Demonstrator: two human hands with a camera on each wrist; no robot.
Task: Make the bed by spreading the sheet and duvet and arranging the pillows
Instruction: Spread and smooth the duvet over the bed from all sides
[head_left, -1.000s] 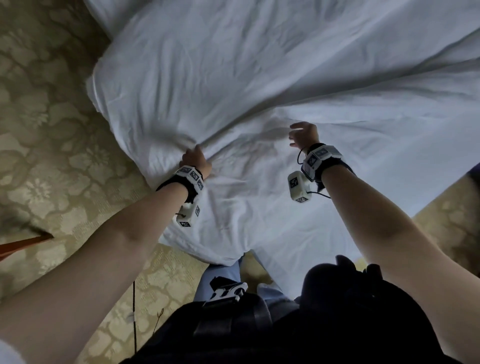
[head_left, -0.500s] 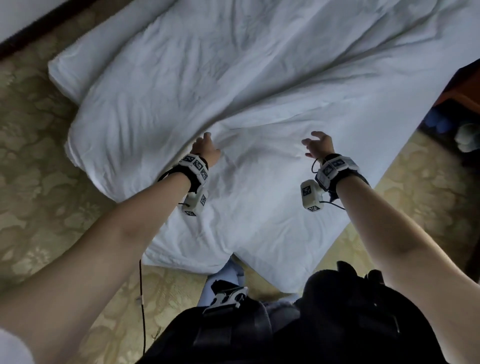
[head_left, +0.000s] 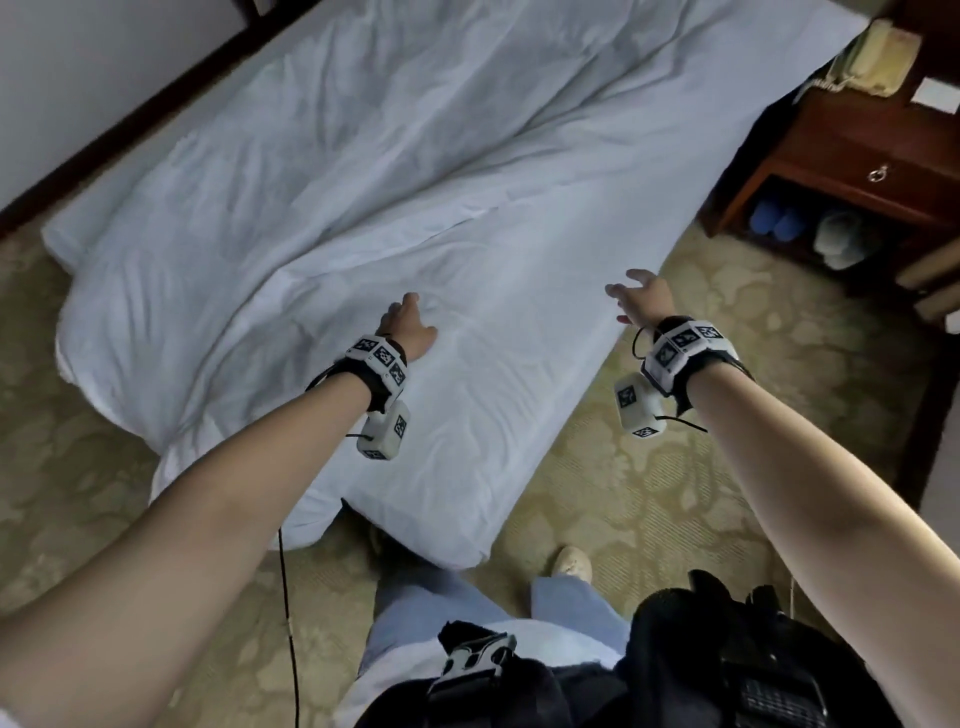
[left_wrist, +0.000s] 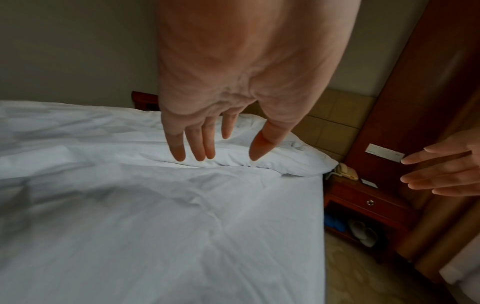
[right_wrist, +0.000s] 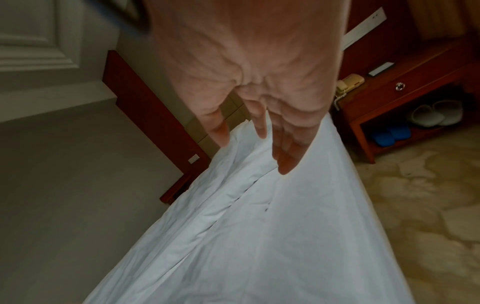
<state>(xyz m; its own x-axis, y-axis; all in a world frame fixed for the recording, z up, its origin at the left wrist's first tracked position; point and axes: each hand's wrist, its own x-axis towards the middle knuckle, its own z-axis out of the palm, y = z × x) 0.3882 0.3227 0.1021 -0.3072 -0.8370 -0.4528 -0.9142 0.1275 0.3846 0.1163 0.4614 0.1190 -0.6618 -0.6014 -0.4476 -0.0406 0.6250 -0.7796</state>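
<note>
A white duvet (head_left: 322, 171) lies crumpled across the bed, its near edge folded back over the flat white sheet (head_left: 467, 415). My left hand (head_left: 408, 325) hovers over the sheet near the foot of the bed, fingers straight and spread, holding nothing. In the left wrist view the fingers (left_wrist: 192, 144) point toward the duvet's folded edge (left_wrist: 233, 156). My right hand (head_left: 641, 296) is open in the air beside the bed's right edge, fingers extended and empty. The right wrist view shows its fingertips (right_wrist: 285, 160) above the sheet (right_wrist: 259, 236). No pillow is clearly in view.
A dark wooden nightstand (head_left: 852, 156) stands right of the bed with a beige telephone (head_left: 872, 57) on top and slippers (head_left: 836, 239) on its lower shelf. Patterned carpet (head_left: 649, 467) surrounds the bed. A wall with dark baseboard (head_left: 104, 140) runs along the far side.
Both hands have let go of the white fabric and opened. The right hand moved out past the bed's right edge. The view has pulled back, showing the nightstand.
</note>
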